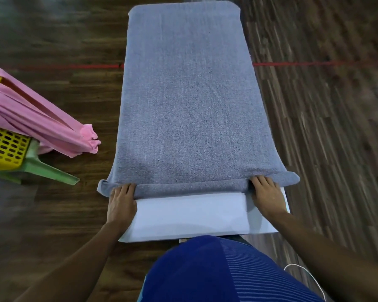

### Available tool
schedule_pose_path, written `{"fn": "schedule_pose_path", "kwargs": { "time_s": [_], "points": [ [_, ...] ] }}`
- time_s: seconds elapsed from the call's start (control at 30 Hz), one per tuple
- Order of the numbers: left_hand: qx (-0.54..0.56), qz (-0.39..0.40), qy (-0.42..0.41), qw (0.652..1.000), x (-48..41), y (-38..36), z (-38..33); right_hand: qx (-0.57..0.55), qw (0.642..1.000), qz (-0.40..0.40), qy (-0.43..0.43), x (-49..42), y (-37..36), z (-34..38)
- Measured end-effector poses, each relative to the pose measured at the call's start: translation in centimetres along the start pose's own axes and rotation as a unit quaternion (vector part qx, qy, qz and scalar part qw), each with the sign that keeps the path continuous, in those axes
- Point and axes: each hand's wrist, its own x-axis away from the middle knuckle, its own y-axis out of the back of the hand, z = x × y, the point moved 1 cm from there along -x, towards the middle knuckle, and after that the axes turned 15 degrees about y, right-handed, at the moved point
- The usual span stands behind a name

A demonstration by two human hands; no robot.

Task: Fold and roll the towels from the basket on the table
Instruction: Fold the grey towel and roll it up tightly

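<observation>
A grey-blue towel (188,101) lies flat along the narrow white table (190,216) and covers most of its length. Its near end is turned up into a short roll that spans the table's width and sticks out past both sides. My left hand (121,202) presses on the roll's left part, fingers curled over the fabric. My right hand (267,194) holds the roll's right part the same way. A pink towel (37,118) hangs out of a yellow perforated basket (5,149) at the left edge of the view.
The basket rests on a green plastic stool (44,168) left of the table. Dark wooden floor surrounds the table, with a red line (292,63) across it. A white cable (305,275) lies on the floor near my right arm.
</observation>
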Motion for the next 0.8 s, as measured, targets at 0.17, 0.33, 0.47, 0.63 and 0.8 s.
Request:
{"fn": "schedule_pose_path", "kwargs": {
  "time_s": [0.17,0.33,0.47,0.63,0.8],
  "points": [
    [-0.003,-0.008,0.006,1.000,-0.6,1.6,-0.5,0.017,1.000,0.019,-0.017,-1.1,1.0,-0.4],
    [-0.059,0.014,0.023,0.998,-1.3,2.1,-0.6,0.018,0.992,0.096,-0.085,-2.1,1.5,-0.6],
    [-0.031,-0.081,0.011,0.996,-1.3,1.8,0.0,0.005,0.999,0.000,-0.042,-1.9,0.7,-0.7],
    [0.025,-0.042,-0.042,0.998,-0.3,0.7,-0.1,-0.017,0.999,-0.006,0.028,-1.1,0.1,-0.1],
    [-0.009,0.003,-0.039,0.999,0.2,-0.3,0.3,-0.052,0.998,0.015,0.037,-0.3,-0.1,0.0]
  ]
}}
